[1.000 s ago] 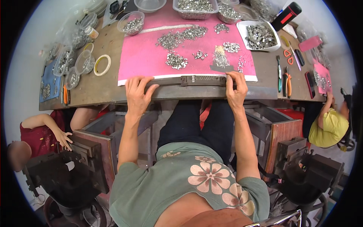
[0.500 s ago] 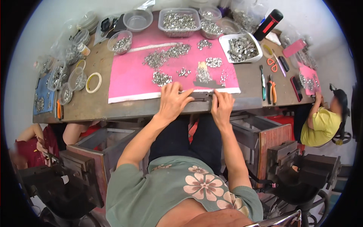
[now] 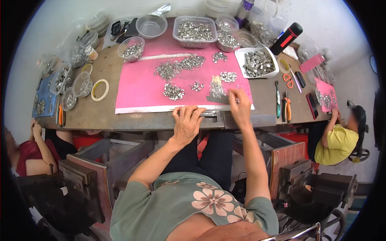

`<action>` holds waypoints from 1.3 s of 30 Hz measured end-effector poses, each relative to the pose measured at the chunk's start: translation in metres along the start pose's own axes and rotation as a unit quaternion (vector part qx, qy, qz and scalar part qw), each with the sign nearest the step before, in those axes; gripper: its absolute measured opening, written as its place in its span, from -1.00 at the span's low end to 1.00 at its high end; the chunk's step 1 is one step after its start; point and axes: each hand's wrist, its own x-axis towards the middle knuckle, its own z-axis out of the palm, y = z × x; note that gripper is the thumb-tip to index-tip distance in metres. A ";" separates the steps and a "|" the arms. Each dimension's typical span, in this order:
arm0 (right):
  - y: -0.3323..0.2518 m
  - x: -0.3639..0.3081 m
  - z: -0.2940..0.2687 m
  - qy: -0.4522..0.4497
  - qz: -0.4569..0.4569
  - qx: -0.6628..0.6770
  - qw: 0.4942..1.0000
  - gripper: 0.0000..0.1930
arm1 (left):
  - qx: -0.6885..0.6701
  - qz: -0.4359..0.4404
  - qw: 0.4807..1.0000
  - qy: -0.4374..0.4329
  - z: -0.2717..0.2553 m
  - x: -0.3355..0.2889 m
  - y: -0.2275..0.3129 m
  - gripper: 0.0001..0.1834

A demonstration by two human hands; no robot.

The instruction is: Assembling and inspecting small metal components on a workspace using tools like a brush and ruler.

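Metal bar [image 3: 212,113] lies at the bench's front edge [image 3: 148,123], just beside pink mat [image 3: 138,92]. Left hand [image 3: 187,121] covers its left end, fingers slightly apart. Right hand [image 3: 240,111] near silver pins [image 3: 217,89], fingertips bunched, blurred; cannot tell whether they pinch anything.

There are two hands [image 3: 188,120] [image 3: 240,106] and one dark metal fixture [image 3: 211,113]. The one bench [image 3: 96,118] carries two pink mats [image 3: 136,88] [image 3: 324,85], one blue mat [image 3: 45,94], one white tray [image 3: 240,57], one rectangular clear tub [image 3: 195,43], two orange-handled tools [image 3: 288,109] [image 3: 60,115], one pair of scissors [image 3: 289,84], one black flask [image 3: 284,41] and one pink bottle [image 3: 312,63]. At least six piles of metal parts [image 3: 179,68] lie on the larger mat; round tubs [image 3: 150,30] overlap too much for a sure count. Co-workers [image 3: 36,154] [image 3: 341,140] number two
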 end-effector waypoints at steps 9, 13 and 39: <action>0.055 0.124 0.081 -0.088 0.030 -0.113 0.989 -0.82 | -0.017 -0.006 1.000 0.011 0.003 -0.005 -0.002 -0.56; 0.065 0.115 0.094 -0.074 -0.030 -0.196 0.977 -0.84 | -0.025 -0.015 1.000 0.004 0.002 -0.010 -0.002 -0.61; -0.035 -0.041 -0.005 -0.089 0.042 0.046 0.994 -0.89 | -0.069 -0.024 0.997 0.011 -0.002 0.000 -0.006 -0.68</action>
